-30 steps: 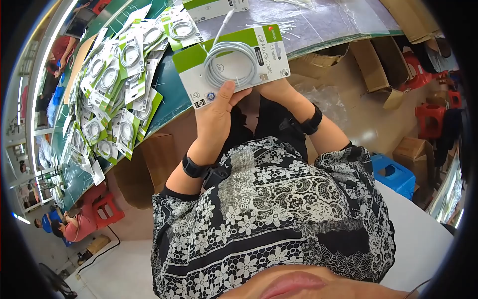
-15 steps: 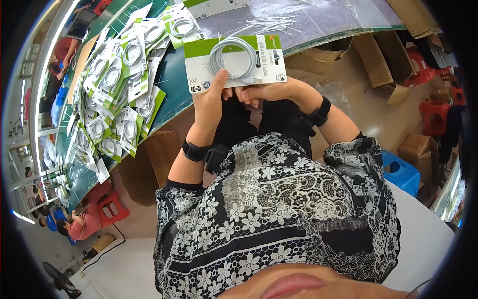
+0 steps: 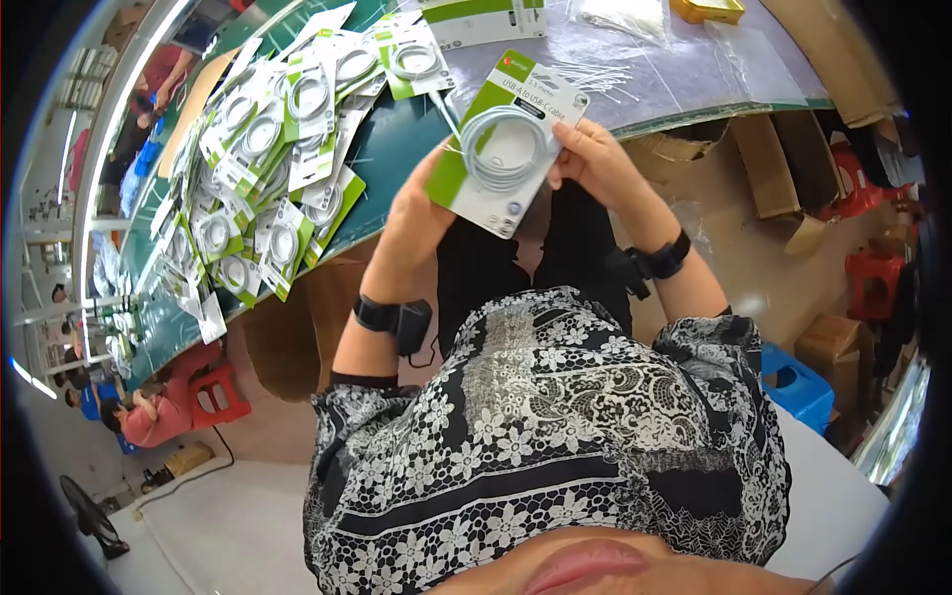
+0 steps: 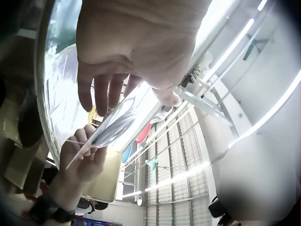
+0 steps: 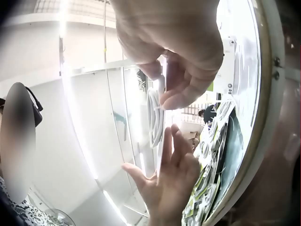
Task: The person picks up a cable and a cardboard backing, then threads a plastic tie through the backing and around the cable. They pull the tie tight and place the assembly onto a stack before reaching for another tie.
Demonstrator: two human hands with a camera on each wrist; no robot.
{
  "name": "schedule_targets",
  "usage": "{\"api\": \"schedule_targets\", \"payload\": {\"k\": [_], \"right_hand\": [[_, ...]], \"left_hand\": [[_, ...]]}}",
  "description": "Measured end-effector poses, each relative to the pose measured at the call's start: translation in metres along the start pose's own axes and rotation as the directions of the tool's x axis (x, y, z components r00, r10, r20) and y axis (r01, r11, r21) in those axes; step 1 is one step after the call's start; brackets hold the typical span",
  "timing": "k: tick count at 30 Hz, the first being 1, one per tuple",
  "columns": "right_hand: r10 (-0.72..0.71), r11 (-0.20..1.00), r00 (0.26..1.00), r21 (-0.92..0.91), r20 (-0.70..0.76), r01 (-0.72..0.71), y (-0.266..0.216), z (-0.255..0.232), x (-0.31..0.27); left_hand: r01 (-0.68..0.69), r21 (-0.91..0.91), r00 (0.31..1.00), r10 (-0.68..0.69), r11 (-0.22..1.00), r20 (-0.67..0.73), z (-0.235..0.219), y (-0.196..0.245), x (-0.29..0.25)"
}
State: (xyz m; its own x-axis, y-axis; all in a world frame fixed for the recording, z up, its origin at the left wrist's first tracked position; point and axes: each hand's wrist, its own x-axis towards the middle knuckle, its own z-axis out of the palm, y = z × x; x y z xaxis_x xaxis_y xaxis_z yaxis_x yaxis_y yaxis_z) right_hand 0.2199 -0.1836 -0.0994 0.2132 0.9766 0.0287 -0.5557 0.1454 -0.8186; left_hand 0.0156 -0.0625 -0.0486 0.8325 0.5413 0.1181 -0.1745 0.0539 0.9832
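Observation:
A green-and-white retail card (image 3: 508,144) labelled USB-A to USB-C cable is held tilted in front of the torso. On its face lies a coiled pale cable (image 3: 496,181), with one end sticking out past the card's left edge. My right hand (image 3: 600,164) pinches the card's right edge, thumb on the front and fingers behind. At the opposite edge, my left hand (image 3: 412,213) supports it. In the right wrist view the left fingers (image 5: 175,141) lie straight along the card's back, with the thumb spread away from it.
A heap of carded cables (image 3: 260,139) covers the left of the green table (image 3: 362,198). White ties (image 3: 600,81), a clear bag (image 3: 630,18) and a yellow container (image 3: 709,10) lie farther back. Cardboard boxes (image 3: 769,174) and a blue stool (image 3: 793,385) stand on the right.
The card has turned from nearly level to steeply tilted. My right hand has come from beneath it to pinch its right edge, and my left thumb has left its front.

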Motion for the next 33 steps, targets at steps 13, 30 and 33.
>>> {"api": "schedule_targets", "payload": {"k": [13, 30, 33], "right_hand": [[-0.493, -0.125, 0.817, -0.954, 0.299, 0.273, -0.002, 0.068, 0.003], [-0.408, -0.375, 0.809, -0.886, 0.423, 0.274, 0.001, 0.073, -0.015], [-0.394, -0.445, 0.811, -0.862, 0.433, 0.244, 0.000, 0.073, -0.016]], "left_hand": [[0.165, -0.383, 0.968, -0.223, 0.909, -0.112, -0.002, -0.054, 0.014], [0.103, -0.408, 0.973, -0.176, 0.907, -0.146, 0.000, -0.047, 0.010], [0.136, -0.635, 0.951, -0.280, 0.760, -0.132, 0.006, -0.048, 0.008]]}}
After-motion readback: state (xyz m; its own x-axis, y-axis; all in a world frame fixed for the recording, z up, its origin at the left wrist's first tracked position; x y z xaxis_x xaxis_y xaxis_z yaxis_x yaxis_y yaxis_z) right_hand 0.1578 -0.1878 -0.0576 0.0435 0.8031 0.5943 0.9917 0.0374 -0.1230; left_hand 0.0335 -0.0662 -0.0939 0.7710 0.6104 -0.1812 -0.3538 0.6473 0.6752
